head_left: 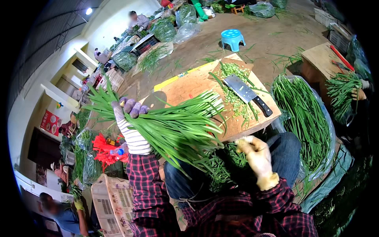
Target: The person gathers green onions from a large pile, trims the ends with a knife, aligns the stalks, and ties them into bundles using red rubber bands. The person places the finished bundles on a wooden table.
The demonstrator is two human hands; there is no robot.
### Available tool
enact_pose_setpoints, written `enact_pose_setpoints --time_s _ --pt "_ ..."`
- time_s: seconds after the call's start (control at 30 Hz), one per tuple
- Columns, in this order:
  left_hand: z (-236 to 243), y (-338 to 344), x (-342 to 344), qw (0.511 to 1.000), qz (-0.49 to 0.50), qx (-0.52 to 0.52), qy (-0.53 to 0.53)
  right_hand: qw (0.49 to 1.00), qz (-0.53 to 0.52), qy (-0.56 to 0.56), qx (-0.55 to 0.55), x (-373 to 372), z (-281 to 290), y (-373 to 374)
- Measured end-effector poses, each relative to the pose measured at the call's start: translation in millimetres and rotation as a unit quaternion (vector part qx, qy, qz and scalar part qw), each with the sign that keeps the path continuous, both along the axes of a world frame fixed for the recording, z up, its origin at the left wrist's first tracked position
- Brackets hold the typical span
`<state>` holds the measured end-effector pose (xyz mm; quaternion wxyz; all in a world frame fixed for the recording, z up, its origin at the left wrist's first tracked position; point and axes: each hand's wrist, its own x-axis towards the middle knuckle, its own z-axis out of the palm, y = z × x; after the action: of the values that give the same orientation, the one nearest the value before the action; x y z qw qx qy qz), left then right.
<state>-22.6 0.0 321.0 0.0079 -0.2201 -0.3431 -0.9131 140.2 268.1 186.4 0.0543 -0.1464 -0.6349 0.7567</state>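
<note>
We see a brown floor (pixel 272 35) stretching away beyond the far side of our table, with loose leaves scattered over it. The wooden table (pixel 197 79) stands before our knees; its near edge runs just past our lap, leaving a narrow gap. Close against its right side sits a clear plastic bag (pixel 331 122), packed with long green stalks (pixel 302 118), so room there is tight. At our lower left is a pale plastic crate (pixel 103 199) with slotted walls; we cannot make out what it holds.

Our bunch of long greens (pixel 173 116) lies slantwise above the table's left half, white ends pointing right, leaf tips reaching past the left edge and lower leaves drooping over the near one. Between our legs is a shadowed heap of greens (pixel 217 172); we cannot tell what contains it. A blue stool (pixel 233 37) stands on the floor past the far edge, apart from the table.

Our left hand (pixel 132 108), in a purple and striped glove, is closed around the bunch. Our right hand (pixel 256 156), in a pale glove, hangs just off the near edge, fingers curled; whether they pinch anything we cannot tell. The knife (pixel 246 93) rests among chopped bits (pixel 239 112), its black handle near the table's right edge.
</note>
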Motion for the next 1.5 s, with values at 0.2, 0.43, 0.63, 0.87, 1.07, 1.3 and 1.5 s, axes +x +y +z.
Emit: enact_pose_setpoints --time_s 0.2,0.43,0.63,0.87,1.07,1.3,1.5 --pt "-16 6 -4 1.000 0.000 0.008 -0.013 0.931 0.128 0.167 0.298 20 37 -6" --pt "-3 -4 -5 0.995 -0.079 0.040 0.034 0.924 0.034 0.196 0.327 18 1 -9" --pt "0 -38 -1 0.977 -0.194 0.051 0.073 0.830 0.199 0.109 0.509 25 -13 34" --pt "14 -16 2 0.940 -0.320 0.034 0.115 0.915 0.203 0.243 0.249 -58 30 1" --pt "18 -54 1 0.924 -0.352 0.016 0.150 0.976 0.165 0.097 0.104 17 -53 10" --pt "15 -48 2 0.892 -0.405 0.051 0.195 0.922 0.266 0.097 0.262 4 -19 13" --pt "21 -37 7 0.886 -0.420 0.030 0.194 0.899 0.340 0.087 -0.260 -37 12 -38"
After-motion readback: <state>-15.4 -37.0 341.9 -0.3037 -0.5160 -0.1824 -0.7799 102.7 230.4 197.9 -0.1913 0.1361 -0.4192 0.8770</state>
